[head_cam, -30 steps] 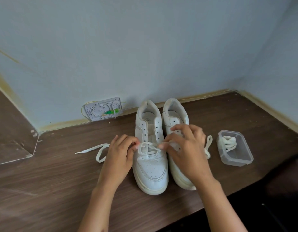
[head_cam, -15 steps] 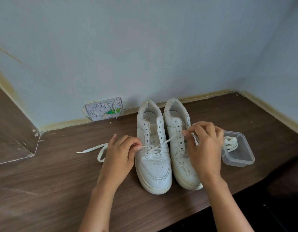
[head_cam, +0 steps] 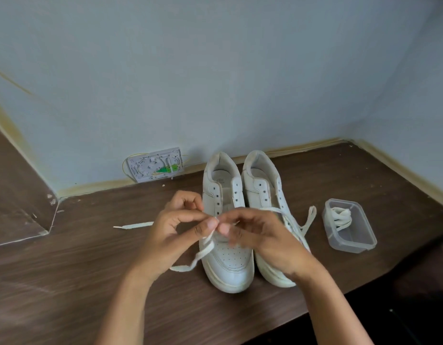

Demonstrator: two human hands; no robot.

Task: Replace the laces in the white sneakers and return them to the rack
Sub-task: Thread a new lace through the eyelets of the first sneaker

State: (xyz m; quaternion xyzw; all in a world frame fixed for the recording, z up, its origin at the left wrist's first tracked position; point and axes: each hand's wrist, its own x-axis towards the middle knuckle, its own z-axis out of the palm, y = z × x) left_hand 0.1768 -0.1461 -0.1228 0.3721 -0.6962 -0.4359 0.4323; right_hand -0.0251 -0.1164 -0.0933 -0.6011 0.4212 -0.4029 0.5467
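The pair of white sneakers (head_cam: pixel 242 220) stands side by side in the middle of the frame on the brown wooden surface (head_cam: pixel 66 282), heels toward the pale blue wall (head_cam: pixel 215 70) and toes toward the person. Both hands meet just above the left-hand shoe's lower eyelets, fingertips nearly touching. The left hand (head_cam: pixel 175 232) has thumb and forefinger curled and pinching the white lace (head_cam: pixel 203 250), which drops from the pinch, bends over the shoe's toe side and trails onto the wood at lower centre. The right hand (head_cam: pixel 260 237) is curled too, pinching the same lace close by; its fingers are somewhat blurred. Another stretch of lace loops over the right-hand shoe and out past its side toward centre right, and a loose end lies flat on the wood left of the left hand. At centre right, apart from the shoes, sits a clear plastic container (head_cam: pixel 349 242) with a bundled lace (head_cam: pixel 341 217) inside. A white wall plate (head_cam: pixel 154 168) with green parts sits low on the wall, upper left of the shoes.
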